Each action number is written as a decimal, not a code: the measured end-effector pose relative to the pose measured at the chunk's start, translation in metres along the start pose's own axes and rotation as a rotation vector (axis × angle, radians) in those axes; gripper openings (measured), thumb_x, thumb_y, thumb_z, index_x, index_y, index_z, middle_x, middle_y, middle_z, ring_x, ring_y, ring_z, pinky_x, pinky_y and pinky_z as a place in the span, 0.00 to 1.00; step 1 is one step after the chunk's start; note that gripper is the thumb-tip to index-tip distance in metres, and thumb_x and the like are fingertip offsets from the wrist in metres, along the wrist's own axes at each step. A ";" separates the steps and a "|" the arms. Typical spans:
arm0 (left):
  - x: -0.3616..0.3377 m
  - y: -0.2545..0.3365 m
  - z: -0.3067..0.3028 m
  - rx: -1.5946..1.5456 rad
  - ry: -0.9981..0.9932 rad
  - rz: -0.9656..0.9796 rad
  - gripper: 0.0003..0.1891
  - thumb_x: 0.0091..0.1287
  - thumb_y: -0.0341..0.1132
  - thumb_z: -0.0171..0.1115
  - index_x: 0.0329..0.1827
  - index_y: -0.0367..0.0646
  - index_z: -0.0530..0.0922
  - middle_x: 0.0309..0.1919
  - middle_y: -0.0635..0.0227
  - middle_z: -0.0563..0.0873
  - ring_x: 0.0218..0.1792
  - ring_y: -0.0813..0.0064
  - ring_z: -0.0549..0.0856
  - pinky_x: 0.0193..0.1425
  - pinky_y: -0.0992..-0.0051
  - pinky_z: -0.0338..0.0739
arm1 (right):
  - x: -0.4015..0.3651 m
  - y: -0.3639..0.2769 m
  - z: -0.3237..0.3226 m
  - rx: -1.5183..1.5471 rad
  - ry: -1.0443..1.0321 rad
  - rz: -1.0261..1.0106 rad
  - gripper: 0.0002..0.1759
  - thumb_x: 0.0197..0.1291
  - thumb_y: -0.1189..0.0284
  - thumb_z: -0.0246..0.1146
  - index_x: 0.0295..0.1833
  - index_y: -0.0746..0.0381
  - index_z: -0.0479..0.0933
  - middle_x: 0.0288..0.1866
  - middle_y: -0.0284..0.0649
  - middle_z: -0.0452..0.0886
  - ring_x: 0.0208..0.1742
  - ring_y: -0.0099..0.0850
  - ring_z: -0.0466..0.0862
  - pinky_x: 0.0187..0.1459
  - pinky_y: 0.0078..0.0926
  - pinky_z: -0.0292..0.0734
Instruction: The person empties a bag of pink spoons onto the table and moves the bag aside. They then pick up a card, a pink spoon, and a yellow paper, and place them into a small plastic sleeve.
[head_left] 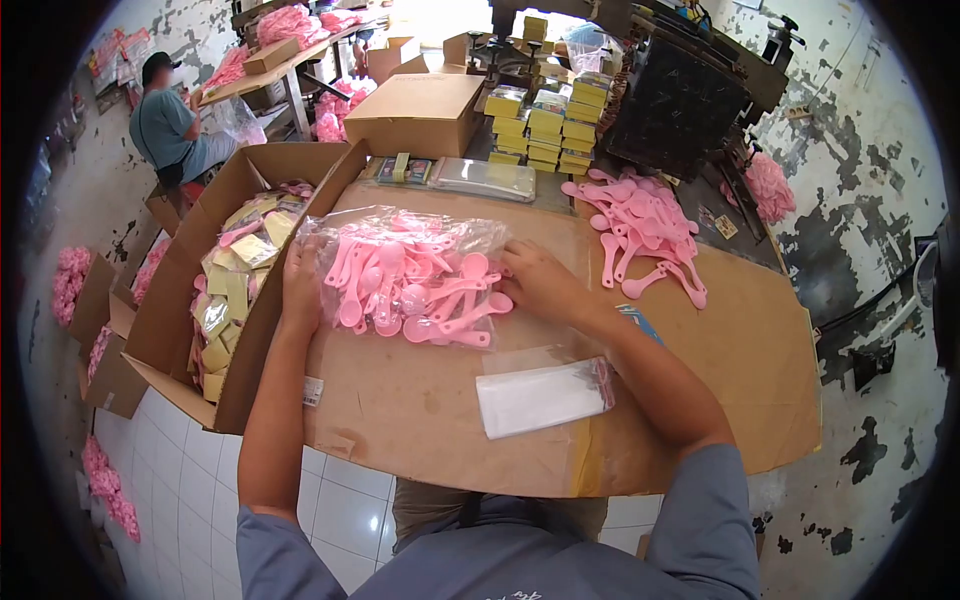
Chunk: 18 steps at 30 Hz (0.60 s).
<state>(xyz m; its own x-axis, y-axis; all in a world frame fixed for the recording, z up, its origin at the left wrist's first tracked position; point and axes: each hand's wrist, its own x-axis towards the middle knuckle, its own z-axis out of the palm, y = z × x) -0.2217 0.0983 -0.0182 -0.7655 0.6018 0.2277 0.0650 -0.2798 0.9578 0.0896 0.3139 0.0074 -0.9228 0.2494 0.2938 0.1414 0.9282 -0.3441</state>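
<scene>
A clear plastic bag (415,275) full of pink measuring spoons lies on the cardboard-covered table in front of me. My left hand (302,268) grips the bag at its left end, with the fingertips partly hidden by the film. At the opposite end my right hand (540,284) has its fingers closed on the bag's edge. To the right is a heap of loose pink spoons (645,225), several of them spread toward me. Nearer my body, below my right forearm, rests a flat stack of clear plastic bags (543,398).
On the left stands an open carton (255,330) holding yellow-and-clear packets. Behind the bag are a closed carton (415,108), flat packs (484,178), stacked yellow card bundles (545,125) and a dark machine (680,95). Another person (172,125) sits at a far-left table.
</scene>
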 end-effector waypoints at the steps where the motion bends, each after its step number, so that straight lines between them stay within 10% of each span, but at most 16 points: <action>1: 0.001 -0.001 -0.001 0.014 0.002 0.001 0.17 0.83 0.42 0.54 0.60 0.37 0.77 0.50 0.67 0.84 0.51 0.78 0.82 0.59 0.74 0.77 | 0.006 0.003 0.001 -0.017 -0.007 0.005 0.17 0.62 0.73 0.66 0.57 0.63 0.78 0.59 0.50 0.81 0.62 0.50 0.80 0.63 0.45 0.75; 11: 0.008 -0.012 -0.003 -0.053 0.008 -0.030 0.19 0.82 0.44 0.56 0.62 0.35 0.76 0.51 0.64 0.84 0.51 0.77 0.83 0.58 0.74 0.78 | -0.018 -0.029 -0.053 0.191 -0.100 0.441 0.13 0.66 0.71 0.59 0.53 0.66 0.76 0.38 0.56 0.85 0.41 0.55 0.85 0.47 0.51 0.79; 18: 0.002 -0.004 0.004 -0.046 0.071 -0.051 0.21 0.82 0.44 0.56 0.65 0.34 0.75 0.55 0.60 0.85 0.54 0.75 0.83 0.61 0.73 0.78 | -0.050 -0.022 -0.054 0.152 -0.189 0.234 0.13 0.68 0.74 0.58 0.56 0.63 0.74 0.48 0.48 0.81 0.50 0.44 0.83 0.52 0.39 0.77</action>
<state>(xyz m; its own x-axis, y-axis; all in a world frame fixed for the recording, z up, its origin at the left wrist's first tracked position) -0.2211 0.1035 -0.0209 -0.8106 0.5621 0.1644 -0.0036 -0.2855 0.9584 0.1516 0.2957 0.0482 -0.9238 0.3820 0.0259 0.3150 0.7967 -0.5159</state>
